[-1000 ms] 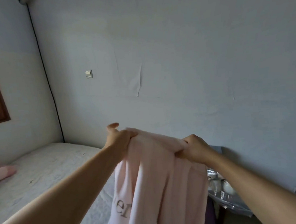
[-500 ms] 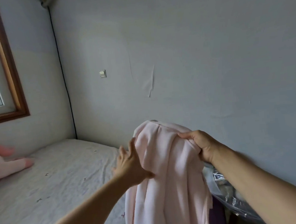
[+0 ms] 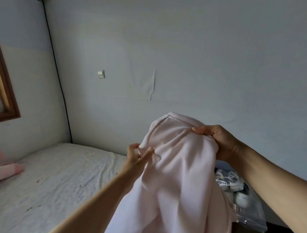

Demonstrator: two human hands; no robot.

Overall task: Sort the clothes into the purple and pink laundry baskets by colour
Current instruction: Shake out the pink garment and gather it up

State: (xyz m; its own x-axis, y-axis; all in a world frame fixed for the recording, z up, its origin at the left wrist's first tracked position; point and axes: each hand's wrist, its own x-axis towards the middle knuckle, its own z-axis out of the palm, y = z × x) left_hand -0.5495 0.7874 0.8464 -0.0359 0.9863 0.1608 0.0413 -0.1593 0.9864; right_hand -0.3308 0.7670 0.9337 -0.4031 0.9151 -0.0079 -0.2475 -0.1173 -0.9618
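Both hands (image 3: 178,147) grip pink garment (image 3: 173,184); clear bag (image 3: 245,201) w/ shoes.

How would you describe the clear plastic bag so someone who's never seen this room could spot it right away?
Start at the bed along the left wall, then look right, past the pale pink garment held up by the left hand and right hand. The clear plastic bag sits low against the grey wall, under the right forearm. It is the only shiny, see-through thing here, with whitish items inside.
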